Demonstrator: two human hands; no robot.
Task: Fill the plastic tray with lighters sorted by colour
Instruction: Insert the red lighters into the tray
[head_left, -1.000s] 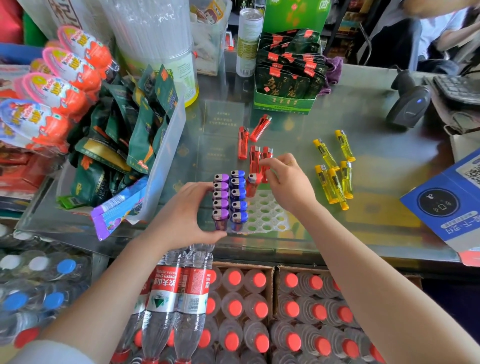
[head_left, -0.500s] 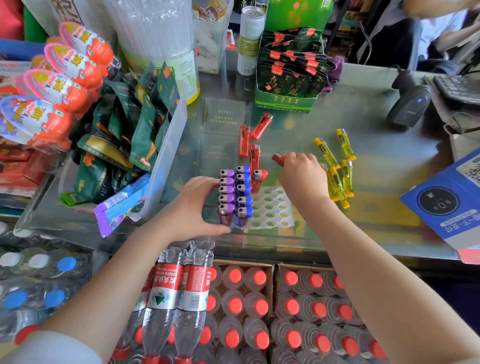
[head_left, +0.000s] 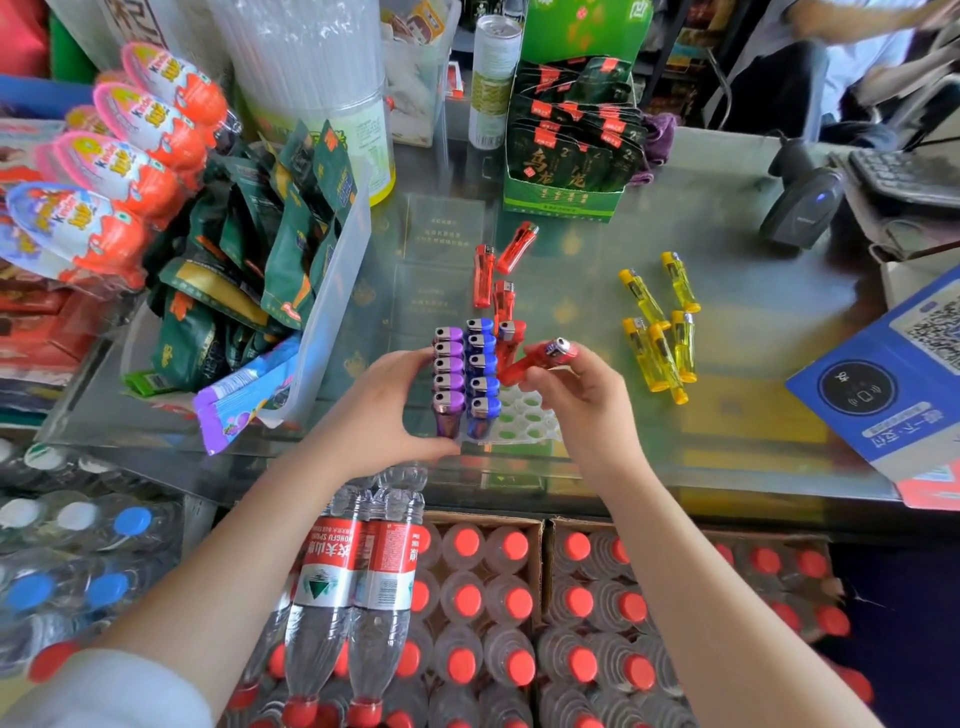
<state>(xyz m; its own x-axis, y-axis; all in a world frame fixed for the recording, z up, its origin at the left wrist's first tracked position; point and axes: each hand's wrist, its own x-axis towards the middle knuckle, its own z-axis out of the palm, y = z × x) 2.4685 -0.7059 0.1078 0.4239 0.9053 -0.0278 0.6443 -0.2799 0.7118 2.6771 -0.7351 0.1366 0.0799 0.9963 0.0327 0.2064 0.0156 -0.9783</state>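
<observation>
**Red lighter held over a half-filled tray**

We judge the main risk to be a knock: the red lighter (head_left: 537, 359) in our right hand (head_left: 587, 400) is tilted, base toward the tray, and if it comes down crooked it could miss its socket or topple the one red lighter (head_left: 510, 338) already standing just beyond the fingers.

The right hand is partly closed, thumb and fingertips pinching the lighter. Our left hand (head_left: 387, 410) is curled around the near left edge of the white plastic tray (head_left: 524, 423), bracing it; if that hold slackens, the tray may slide on the glass counter (head_left: 753, 332).

The purple lighters (head_left: 449, 371) and blue lighters (head_left: 480, 366) stand between the hands. Beyond the right hand lie loose red lighters (head_left: 485, 275); farther right, the yellow lighters (head_left: 657, 325).
</observation>
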